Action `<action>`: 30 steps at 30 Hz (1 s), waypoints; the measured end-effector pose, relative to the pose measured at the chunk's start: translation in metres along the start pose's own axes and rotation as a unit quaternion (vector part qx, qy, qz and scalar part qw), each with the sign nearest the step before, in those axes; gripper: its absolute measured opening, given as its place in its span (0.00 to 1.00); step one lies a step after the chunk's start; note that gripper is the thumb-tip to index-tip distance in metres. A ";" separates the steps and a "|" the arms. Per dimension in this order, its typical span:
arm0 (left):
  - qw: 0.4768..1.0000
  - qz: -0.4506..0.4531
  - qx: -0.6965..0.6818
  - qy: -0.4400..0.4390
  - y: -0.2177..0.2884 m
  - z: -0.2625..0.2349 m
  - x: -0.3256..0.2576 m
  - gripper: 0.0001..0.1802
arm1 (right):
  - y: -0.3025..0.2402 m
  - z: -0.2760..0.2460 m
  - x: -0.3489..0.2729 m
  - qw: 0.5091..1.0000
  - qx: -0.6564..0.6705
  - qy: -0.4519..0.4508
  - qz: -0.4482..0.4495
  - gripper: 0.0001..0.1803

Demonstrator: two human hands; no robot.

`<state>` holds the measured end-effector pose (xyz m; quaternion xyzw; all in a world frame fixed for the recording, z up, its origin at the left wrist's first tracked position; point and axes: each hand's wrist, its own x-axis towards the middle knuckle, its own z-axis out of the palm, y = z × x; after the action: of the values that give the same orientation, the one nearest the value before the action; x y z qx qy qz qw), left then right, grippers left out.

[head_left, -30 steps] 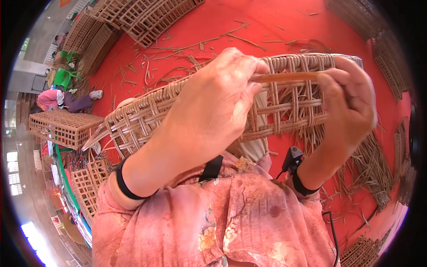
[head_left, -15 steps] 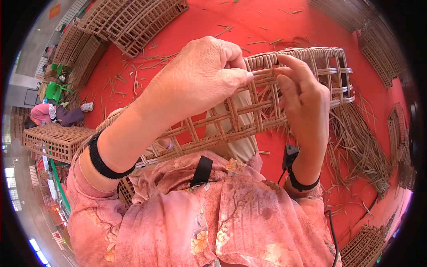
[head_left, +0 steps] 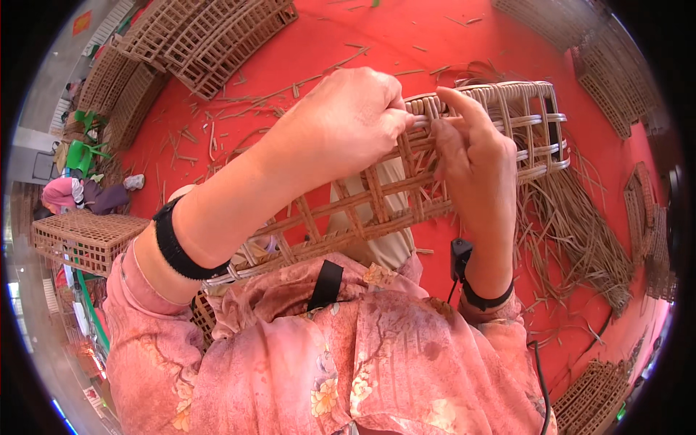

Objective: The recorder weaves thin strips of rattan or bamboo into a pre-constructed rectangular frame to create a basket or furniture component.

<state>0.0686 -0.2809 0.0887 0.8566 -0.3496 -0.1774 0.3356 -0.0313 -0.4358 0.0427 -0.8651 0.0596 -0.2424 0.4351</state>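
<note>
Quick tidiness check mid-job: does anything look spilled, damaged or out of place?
Loose scraps lie scattered across the red floor beyond the woven basket, and a bundle of strips on the right spreads into a messy tangle. The woven basket shows no obvious damage.

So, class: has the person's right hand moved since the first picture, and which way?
Yes: the right hand has moved left, away from the bundle of loose strips on the red floor, and closer to the left hand.
</note>
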 end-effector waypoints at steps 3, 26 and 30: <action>0.996 0.064 0.055 0.034 0.003 0.006 -0.005 0.10 | 0.000 0.007 -0.006 0.998 0.002 0.056 0.013 0.12; 0.977 0.189 0.008 -0.097 0.036 -0.004 0.059 0.15 | 0.004 -0.066 0.028 0.957 0.099 0.269 -0.045 0.14; 0.949 0.104 -0.235 -0.181 0.042 0.006 0.069 0.15 | 0.011 -0.069 0.035 0.952 0.165 0.256 -0.028 0.14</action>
<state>0.0931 -0.3557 0.1092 0.6659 -0.4396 -0.3708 0.4752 -0.0321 -0.5032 0.0816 -0.6912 0.1038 -0.4742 0.5353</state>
